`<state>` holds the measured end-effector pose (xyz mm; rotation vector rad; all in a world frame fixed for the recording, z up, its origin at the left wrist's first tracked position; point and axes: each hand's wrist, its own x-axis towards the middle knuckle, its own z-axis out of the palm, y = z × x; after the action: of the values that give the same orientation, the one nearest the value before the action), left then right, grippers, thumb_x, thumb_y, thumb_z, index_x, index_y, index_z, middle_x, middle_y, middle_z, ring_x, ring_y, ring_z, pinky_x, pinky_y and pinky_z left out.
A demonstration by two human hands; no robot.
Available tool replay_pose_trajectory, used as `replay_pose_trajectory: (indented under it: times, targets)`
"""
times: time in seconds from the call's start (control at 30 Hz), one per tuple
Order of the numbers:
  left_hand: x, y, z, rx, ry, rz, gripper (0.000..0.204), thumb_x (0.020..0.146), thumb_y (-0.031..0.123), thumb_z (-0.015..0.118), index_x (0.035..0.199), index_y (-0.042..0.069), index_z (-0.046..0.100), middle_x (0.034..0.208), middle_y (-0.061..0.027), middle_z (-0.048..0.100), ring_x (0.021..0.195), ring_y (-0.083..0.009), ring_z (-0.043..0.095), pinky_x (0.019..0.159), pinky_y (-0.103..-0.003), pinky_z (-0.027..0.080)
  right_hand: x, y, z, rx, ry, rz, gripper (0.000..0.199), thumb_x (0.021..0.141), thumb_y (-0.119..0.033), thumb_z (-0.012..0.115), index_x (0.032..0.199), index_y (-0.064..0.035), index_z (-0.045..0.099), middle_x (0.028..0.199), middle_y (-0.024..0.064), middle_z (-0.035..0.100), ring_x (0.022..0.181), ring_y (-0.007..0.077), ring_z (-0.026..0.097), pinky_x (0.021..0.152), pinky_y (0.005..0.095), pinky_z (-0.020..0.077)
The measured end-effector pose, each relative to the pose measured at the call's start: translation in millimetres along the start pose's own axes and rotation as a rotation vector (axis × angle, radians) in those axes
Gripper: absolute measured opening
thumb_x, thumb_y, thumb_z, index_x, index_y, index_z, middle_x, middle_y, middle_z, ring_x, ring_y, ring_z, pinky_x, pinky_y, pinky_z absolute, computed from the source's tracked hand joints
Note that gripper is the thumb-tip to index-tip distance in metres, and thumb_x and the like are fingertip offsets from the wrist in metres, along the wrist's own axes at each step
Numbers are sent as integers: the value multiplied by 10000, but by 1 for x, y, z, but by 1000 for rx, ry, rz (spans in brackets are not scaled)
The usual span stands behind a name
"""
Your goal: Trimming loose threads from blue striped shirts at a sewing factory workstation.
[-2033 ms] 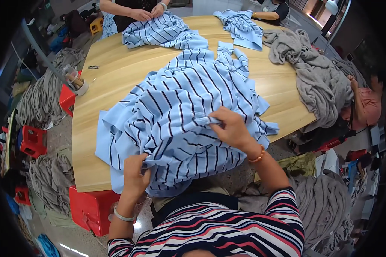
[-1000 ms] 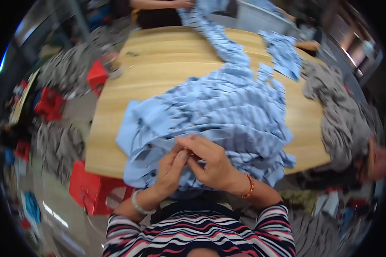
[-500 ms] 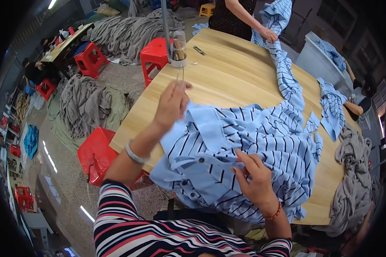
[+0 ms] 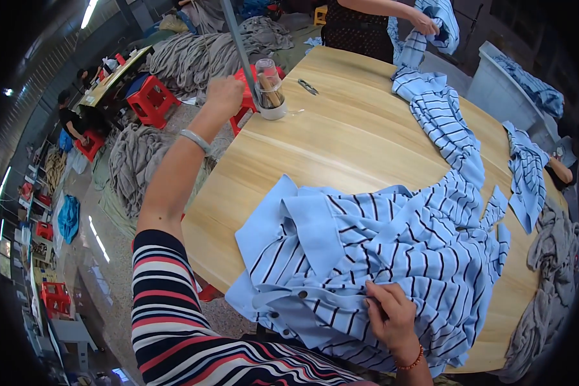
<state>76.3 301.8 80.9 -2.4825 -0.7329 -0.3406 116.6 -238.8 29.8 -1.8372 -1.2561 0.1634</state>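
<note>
A light-blue knit shirt [image 4: 321, 238] with dark stripes lies bunched on the near side of the wooden table, its collar and buttoned placket toward me. My right hand [image 4: 394, 318] rests on the shirt near the placket, thumb and fingertips pinched on the cloth. My left hand [image 4: 225, 98] is raised off the table's left edge, close to a metal pole. Its fingers are curled closed; whatever they hold is hidden. Beside that pole stands a clear cup [image 4: 270, 91] with brown sticks, set in a white holder. Thread snips [image 4: 308, 86] lie to its right.
Across the wooden table [image 4: 341, 141], a co-worker's hand [image 4: 424, 24] handles another striped garment [image 4: 441, 119]. Another person is at the right, near a pale bin [image 4: 505, 87]. Grey cloth [image 4: 547, 257] hangs over the right edge. Red stools [image 4: 150, 101] and grey cloth heaps are left.
My left hand has moved up and left from above the shirt to beside the pole; the thin loop seen at it no longer shows. The right hand stays on the shirt. The co-worker's hand has shifted up.
</note>
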Motion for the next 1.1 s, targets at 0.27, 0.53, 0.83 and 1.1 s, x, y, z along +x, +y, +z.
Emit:
replay_pose_trajectory:
  times: [0.27, 0.53, 0.83, 1.1]
  targets:
    - [28, 0, 22, -58, -68, -188, 196, 862, 112, 546, 940, 85, 724, 952, -163, 689, 929, -322, 680, 768, -431, 549, 5, 6, 2, 8, -44, 9, 315, 745, 83, 681, 1044, -18, 676, 840, 125, 645, 650, 222, 631, 562, 286, 499]
    - [53, 2, 6, -120, -52, -233, 168, 809, 103, 542, 852, 71, 701, 870, -191, 689, 846, -360, 683, 732, -445, 537, 3, 10, 6, 22, -6, 1, 314, 718, 99, 672, 1009, -19, 692, 819, 121, 637, 613, 217, 621, 538, 282, 485]
    - [67, 3, 9, -157, -161, -227, 195, 815, 93, 602, 954, 21, 718, 982, -200, 697, 939, -368, 681, 784, -450, 552, 6, 10, 9, -50, 10, -10, 310, 719, 95, 646, 999, -26, 699, 803, 118, 635, 599, 215, 615, 529, 282, 477]
    - [70, 8, 24, -402, -74, -392, 198, 829, 124, 603, 981, 69, 716, 1020, -209, 683, 987, -376, 657, 849, -441, 532, 4, 8, 11, -56, 27, -18, 300, 721, 99, 641, 985, -29, 703, 791, 116, 636, 598, 218, 616, 524, 286, 476]
